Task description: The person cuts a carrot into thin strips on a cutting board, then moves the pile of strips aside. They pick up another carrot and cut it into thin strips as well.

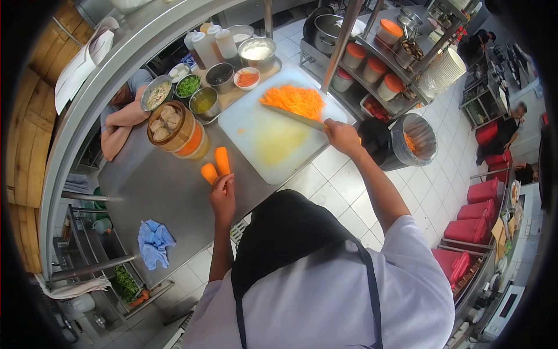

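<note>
My right hand (343,136) is closed round the handle of a kitchen knife (296,118). The blade lies along the near edge of a heap of shredded carrot (295,100) on the white cutting board (247,125). A wet yellowish stain marks the board's middle. My left hand (222,196) is curled at the lower ends of two peeled carrot pieces (221,160), which spread apart from the fingers over the steel table. The exact finger contact is partly hidden. Beyond them stands a bamboo steamer (189,138) with dumplings (165,118) on top.
Metal bowls (205,103), squeeze bottles (204,49) and a bowl of chopped greens (188,85) line the far side. A person's folded arms (125,125) rest at the table's far edge. A blue cloth (154,243) lies left. Right of the board are a lined bin (414,139) and a metal post (343,43).
</note>
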Demonstrator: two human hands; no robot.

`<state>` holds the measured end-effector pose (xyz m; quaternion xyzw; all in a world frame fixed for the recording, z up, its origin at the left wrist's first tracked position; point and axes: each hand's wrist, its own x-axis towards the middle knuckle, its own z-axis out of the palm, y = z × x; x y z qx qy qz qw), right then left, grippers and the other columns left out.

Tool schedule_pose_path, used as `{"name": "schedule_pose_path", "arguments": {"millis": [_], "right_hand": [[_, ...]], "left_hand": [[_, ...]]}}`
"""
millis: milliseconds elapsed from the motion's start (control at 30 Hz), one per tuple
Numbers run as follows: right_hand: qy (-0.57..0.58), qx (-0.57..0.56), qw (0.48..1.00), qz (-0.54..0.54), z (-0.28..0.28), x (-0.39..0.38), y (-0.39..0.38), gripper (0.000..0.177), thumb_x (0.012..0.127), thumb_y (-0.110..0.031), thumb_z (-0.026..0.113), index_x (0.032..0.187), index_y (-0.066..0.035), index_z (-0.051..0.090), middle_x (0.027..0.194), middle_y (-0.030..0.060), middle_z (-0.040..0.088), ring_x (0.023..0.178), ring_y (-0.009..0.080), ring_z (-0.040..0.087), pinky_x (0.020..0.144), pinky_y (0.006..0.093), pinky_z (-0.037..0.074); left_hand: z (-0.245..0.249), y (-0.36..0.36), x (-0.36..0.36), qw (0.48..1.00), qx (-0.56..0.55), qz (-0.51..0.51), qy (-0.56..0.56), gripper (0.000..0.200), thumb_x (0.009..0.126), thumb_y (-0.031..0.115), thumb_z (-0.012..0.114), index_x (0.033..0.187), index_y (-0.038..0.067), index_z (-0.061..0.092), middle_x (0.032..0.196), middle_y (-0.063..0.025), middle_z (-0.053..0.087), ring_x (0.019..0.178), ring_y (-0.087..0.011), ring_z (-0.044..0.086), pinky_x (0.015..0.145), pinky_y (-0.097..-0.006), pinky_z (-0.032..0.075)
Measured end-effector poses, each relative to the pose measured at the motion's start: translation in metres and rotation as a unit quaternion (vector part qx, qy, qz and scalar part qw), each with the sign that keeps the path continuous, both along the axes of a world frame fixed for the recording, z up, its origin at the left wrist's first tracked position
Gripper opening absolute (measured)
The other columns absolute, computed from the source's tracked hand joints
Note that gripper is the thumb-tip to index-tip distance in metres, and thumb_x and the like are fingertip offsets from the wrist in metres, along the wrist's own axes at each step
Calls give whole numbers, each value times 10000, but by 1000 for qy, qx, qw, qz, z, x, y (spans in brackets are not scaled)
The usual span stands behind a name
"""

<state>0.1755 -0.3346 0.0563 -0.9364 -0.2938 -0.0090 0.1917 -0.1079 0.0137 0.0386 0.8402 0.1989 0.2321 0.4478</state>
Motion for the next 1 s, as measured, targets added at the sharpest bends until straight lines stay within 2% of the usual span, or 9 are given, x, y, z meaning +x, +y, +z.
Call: {"name": "schedule_pose_path", "arguments": {"millis": [133,467,767,1000], "right_hand": [[-15,9,1000,-11,-2,-6,4,223,995,-272,661,1070,-63,641,961,183,757,874,410,731,774,535,566],[-13,4,999,-42,-6,-10,14,232,991,-286,664,1072,-69,649,879,191,755,842,411,737,757,545,568],[56,6,992,-110,5,-30,32,265,990,-307,656,1072,-56,682,881,231,751,860,440,734,788,557,569],[106,69,984,-126,21,-56,32,315,984,-326,674,1167,-71,700,946,223,765,894,431,736,809,536,569]], "left_hand": [[-3,2,-4,1000,-19,2,-2,165,1016,52,646,1130,6,756,1105,-129,763,1024,-276,733,946,-380,558],[-5,1,-5,1000,-22,0,-4,166,1019,68,645,1121,4,759,1107,-133,770,1020,-269,737,927,-377,568],[-7,4,-11,1000,-7,6,-9,162,1012,57,646,1114,6,761,1094,-136,761,1002,-279,734,927,-383,567],[-2,5,-12,1000,2,16,-13,161,1001,38,644,1108,7,759,1067,-130,756,999,-278,724,902,-384,573]]}}
